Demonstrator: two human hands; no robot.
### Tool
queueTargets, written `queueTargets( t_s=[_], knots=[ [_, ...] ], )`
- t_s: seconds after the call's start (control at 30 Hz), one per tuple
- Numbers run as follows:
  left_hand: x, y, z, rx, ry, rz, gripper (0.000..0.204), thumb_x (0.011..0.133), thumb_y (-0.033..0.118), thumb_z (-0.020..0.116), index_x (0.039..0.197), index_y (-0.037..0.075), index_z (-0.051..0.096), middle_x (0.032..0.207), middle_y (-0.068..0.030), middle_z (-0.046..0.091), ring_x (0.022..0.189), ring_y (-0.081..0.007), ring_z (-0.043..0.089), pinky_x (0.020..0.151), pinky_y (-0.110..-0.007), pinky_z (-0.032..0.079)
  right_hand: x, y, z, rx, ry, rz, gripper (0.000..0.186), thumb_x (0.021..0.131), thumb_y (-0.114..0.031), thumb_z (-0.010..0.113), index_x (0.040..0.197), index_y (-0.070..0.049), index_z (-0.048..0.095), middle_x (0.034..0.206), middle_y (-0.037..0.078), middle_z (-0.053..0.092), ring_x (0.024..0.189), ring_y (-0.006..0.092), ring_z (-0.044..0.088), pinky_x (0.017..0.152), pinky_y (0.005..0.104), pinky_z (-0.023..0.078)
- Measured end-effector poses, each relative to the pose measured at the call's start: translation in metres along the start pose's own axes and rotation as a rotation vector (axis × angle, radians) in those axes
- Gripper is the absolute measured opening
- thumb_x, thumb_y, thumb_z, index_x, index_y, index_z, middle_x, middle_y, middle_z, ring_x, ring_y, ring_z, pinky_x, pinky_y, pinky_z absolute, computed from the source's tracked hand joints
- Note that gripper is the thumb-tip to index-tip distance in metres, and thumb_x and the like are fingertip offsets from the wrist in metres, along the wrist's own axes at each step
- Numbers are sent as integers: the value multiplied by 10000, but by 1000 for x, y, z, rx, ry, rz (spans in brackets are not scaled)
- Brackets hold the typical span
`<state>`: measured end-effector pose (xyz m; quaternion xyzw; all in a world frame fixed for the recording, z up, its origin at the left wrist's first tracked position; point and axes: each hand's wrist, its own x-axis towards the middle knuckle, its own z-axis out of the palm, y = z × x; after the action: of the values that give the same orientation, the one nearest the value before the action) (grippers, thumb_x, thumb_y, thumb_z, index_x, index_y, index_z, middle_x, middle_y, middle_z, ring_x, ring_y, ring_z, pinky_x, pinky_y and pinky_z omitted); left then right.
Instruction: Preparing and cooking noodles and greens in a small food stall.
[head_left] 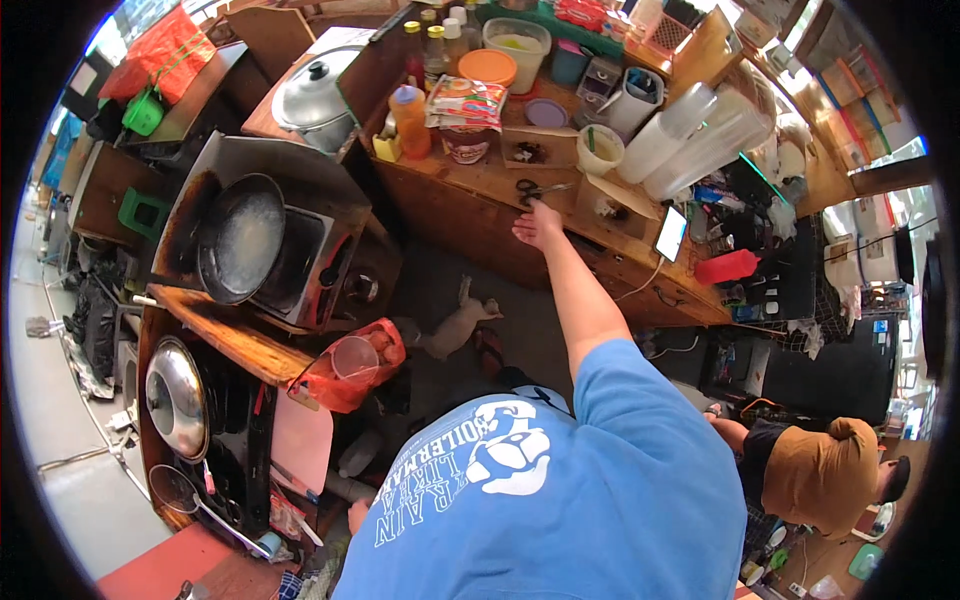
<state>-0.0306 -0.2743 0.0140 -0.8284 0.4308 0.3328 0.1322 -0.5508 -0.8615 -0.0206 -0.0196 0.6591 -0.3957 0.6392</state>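
Black-handled metal scissors (528, 190) lie on the wooden tabletop (485, 178) by the right hand (538, 228) — grip seemingly loose and wide, contact unclear. An open cardboard box (624, 193) flanks them; the left hand (357, 514) is mostly hidden — its grip I cannot tell.

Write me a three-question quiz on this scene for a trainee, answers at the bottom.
1. Which is nearest the person's right hand?
A) frying pan
B) black-handled scissors
C) red bottle

2. True or false: the smartphone is to the right of the scissors.

3. Fill in the colour: the lid of the silver-coloured pot has a ____ knob.

Key:
1. B
2. True
3. Black
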Motion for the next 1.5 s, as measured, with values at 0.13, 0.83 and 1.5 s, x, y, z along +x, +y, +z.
queueTargets(
  t_s=[0.13,0.83,1.5],
  knots=[
    [40,64,-21,-164,11,61,424,816,264,676,1131,-20,697,985,-232,722,957,-383,696,842,-456,545,32,21,10,11,3,64,510,966,-434,583,1089,59,542,926,203,648,733,333,673,619,450,586],
    [-18,304,-176,-1169,232,607,437,869,-2,678,1298,-20,595,836,-21,682,707,-33,574,652,-210,487,-257,89,29,-538,-917,-434,174,927,-97,646,907,46,743,765,68,711,639,110,669,601,257,586],
    [-197,23,1,-1517,1258,-603,404,830,44,735,1213,-38,638,911,-90,721,862,-102,680,798,-272,547,-523,490,184,-1531,-2554,-631,162,784,-128,734,877,4,736,702,177,683,609,255,695,581,346,540]
  ],
)
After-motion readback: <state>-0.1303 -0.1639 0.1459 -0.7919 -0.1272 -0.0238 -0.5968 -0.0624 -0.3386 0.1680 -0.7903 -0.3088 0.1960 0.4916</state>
